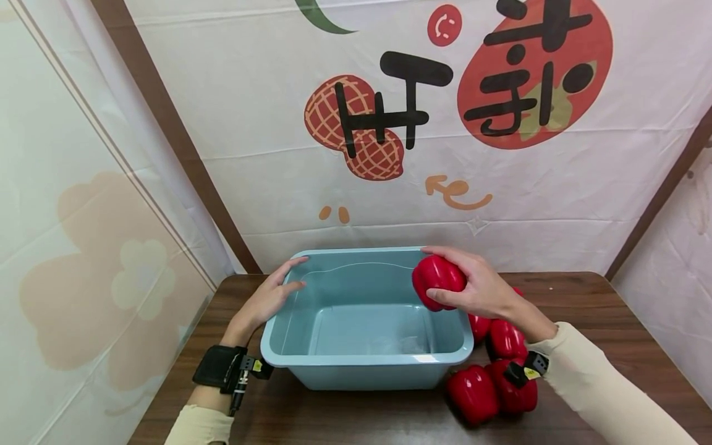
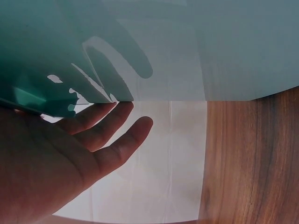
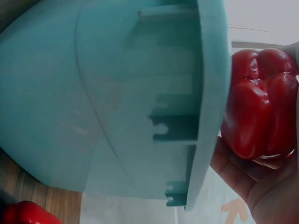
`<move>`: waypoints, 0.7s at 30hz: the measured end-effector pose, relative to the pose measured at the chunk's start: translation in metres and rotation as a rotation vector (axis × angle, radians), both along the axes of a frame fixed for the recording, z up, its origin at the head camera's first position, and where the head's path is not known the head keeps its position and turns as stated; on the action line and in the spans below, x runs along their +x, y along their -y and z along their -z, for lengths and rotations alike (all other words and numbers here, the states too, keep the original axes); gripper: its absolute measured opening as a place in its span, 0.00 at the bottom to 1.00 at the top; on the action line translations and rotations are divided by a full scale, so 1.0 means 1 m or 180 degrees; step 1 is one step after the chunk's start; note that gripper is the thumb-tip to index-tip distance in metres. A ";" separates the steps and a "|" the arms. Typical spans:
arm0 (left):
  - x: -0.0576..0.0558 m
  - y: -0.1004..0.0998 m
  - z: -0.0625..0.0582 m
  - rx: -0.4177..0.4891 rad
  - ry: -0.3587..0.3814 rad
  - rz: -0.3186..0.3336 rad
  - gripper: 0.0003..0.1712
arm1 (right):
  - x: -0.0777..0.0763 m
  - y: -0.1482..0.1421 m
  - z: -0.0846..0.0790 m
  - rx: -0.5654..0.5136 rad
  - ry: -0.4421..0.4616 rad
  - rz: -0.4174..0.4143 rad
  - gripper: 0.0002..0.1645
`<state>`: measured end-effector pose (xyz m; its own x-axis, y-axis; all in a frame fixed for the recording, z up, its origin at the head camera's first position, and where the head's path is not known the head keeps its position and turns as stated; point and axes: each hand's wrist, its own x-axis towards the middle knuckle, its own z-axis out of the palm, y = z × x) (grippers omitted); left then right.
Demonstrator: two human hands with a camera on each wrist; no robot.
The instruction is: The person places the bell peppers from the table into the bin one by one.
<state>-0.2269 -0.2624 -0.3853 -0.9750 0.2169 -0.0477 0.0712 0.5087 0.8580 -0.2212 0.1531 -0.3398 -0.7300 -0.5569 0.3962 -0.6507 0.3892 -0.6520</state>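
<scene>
A light blue plastic tub [image 1: 367, 375] stands on the wooden table, its inside visible from above. My right hand [image 1: 473, 281] grips a red bell pepper [image 1: 436, 278] over the tub's right rim. In the right wrist view, that bell pepper [image 3: 261, 105] sits in the palm beside the tub's rim [image 3: 216, 93]. At the tub's left side, my left hand [image 1: 269, 300] rests on the rim with fairly straight fingers. The left wrist view shows its fingers [image 2: 124, 144] against the tub's outer wall [image 2: 177, 56]; one finger stands apart from it.
Several more red bell peppers [image 1: 473, 394] lie on the table [image 1: 584, 346] to the tub's right, some partly hidden by my right arm. A printed white cloth [image 1: 267, 179] hangs behind the table, with more cloth at both sides.
</scene>
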 end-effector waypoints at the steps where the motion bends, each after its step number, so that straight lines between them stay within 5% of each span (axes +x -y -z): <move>1: 0.000 0.000 0.000 0.0000 -0.0002 -0.0005 0.32 | 0.000 0.001 0.001 -0.0001 0.0000 -0.0014 0.45; 21: 0.003 -0.001 -0.004 0.0014 -0.0040 0.0039 0.33 | 0.003 0.013 0.015 0.0016 0.0187 -0.0197 0.48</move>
<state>-0.2244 -0.2616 -0.3817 -0.9728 0.2291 -0.0346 0.0881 0.5039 0.8593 -0.2180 0.1400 -0.3544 -0.7160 -0.6036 0.3507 -0.6344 0.3529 -0.6878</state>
